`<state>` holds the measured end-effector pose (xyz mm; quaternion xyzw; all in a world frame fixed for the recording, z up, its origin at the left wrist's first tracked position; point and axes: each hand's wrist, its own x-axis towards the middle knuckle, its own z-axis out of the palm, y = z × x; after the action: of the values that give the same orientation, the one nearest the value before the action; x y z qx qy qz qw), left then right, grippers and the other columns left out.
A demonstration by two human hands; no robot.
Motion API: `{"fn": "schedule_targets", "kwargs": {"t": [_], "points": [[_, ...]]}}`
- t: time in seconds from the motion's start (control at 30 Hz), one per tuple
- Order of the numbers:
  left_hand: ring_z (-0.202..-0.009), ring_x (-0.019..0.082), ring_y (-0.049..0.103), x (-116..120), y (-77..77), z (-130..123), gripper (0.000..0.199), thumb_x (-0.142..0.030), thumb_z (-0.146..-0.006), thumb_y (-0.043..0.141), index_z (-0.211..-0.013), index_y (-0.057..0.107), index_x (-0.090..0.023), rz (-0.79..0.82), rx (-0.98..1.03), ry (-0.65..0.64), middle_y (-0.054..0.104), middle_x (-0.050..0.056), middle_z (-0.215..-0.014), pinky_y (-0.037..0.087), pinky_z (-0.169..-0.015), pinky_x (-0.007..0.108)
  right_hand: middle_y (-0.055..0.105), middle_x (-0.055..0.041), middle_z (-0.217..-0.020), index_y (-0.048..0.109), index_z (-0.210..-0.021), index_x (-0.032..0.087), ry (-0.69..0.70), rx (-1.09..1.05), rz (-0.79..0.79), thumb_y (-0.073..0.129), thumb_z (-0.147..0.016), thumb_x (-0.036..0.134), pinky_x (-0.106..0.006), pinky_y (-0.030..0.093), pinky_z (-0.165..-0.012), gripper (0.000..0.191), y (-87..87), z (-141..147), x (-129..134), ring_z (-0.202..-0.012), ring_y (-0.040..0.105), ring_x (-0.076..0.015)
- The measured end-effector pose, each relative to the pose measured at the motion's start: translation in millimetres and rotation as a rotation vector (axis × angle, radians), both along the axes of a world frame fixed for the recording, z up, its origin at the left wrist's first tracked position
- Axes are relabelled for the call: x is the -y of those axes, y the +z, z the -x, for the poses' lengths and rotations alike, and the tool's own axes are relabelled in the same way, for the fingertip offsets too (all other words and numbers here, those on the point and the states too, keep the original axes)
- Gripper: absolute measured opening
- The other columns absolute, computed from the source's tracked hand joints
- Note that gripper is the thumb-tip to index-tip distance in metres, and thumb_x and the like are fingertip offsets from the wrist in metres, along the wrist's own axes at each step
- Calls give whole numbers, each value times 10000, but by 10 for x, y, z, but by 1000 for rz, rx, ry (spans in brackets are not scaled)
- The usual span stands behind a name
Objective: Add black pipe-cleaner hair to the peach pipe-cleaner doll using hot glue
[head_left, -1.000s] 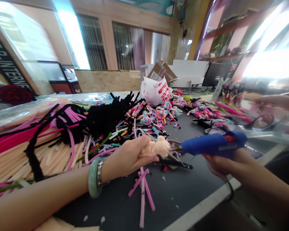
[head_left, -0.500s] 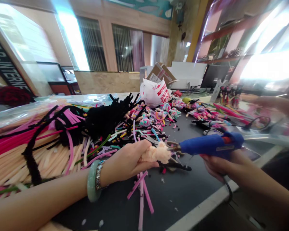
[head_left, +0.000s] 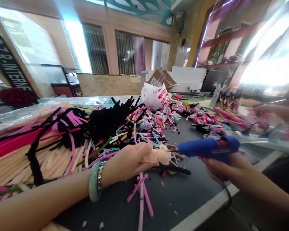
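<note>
Left hand (head_left: 127,163): narrowed around a fuzzy peach piece (head_left: 162,155), which is gripped between thumb and fingers; the wrist is circled by a green bangle (head_left: 93,183) and a silver bracelet (head_left: 100,175).
Right hand (head_left: 220,168): wrapped around the handle of a blue glue gun (head_left: 204,148), by which part of the grip is hidden.
Peach piece: held above the desk (head_left: 163,208), its lumpy rounded end left uncovered and turned toward the glue gun.
Nozzle (head_left: 173,149): pointed at that rounded end; whether it is touched or only nearly reached cannot be told.
Pink stems (head_left: 141,195): laid crossed on the desk, below the left hand.
Left side: covered by a spread of peach stems (head_left: 50,160), with a black fuzzy bundle (head_left: 106,120) piled beside them.
Behind the hands: colourful small dolls (head_left: 146,123) heaped among cut scraps, with a white bag (head_left: 154,96) set behind them.
Far right: another person's hand (head_left: 276,110), blurred; its hold cannot be told.
</note>
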<state>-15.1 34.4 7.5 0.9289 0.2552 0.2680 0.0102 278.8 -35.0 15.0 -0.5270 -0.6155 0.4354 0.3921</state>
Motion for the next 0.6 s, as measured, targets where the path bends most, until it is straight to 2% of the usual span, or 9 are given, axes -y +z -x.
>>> {"fn": "schedule_targets", "kwargs": {"t": [0.1,0.2,0.3,0.4,0.47,0.53,0.6], "points": [[-595,109,518,-3,15,-7,182,-364,-905,498,-916,473,-185,-25,7,-8,541,-21,-722,362,-553,206,464,49,-426,576,-737,172,-53,66,-9,647,-729,562,-237,274,-401,396,72,57,41,-386,410,-96],[-601,115,543,-3,15,-3,167,-345,-912,490,-945,491,-182,-56,5,4,559,-19,-720,368,-564,215,462,49,-415,598,-718,194,-168,138,-82,656,-714,527,-232,295,-377,338,154,124,93,-373,417,-105],[-606,127,567,-8,7,5,179,-349,-920,471,-978,503,-183,-54,-12,35,572,-21,-700,364,-564,229,478,34,-387,592,-617,216,-191,277,-163,655,-704,516,-236,349,-354,319,211,160,124,-354,458,-127],[-628,137,584,-22,0,13,165,-342,-922,464,-966,509,-189,-26,-28,68,582,-19,-707,355,-564,238,510,18,-398,577,-548,227,-198,504,-366,635,-729,505,-243,377,-344,336,215,192,145,-364,495,-149],[-606,127,569,-37,-2,16,139,-327,-919,468,-919,509,-194,-1,-16,82,569,-28,-690,340,-552,235,552,16,-456,603,-610,235,-203,601,-520,606,-768,481,-249,401,-375,293,192,235,168,-396,517,-155],[-584,113,549,-54,0,17,132,-312,-920,466,-867,502,-197,22,10,85,549,-36,-673,334,-549,227,614,16,-548,632,-743,246,-185,653,-601,594,-789,463,-251,431,-420,225,160,286,197,-438,553,-157],[-584,104,541,-68,9,18,140,-309,-920,463,-842,495,-197,36,37,93,538,-38,-670,339,-559,217,671,5,-653,627,-863,253,-240,734,-737,555,-828,453,-253,454,-473,216,132,328,222,-500,605,-163]]}}
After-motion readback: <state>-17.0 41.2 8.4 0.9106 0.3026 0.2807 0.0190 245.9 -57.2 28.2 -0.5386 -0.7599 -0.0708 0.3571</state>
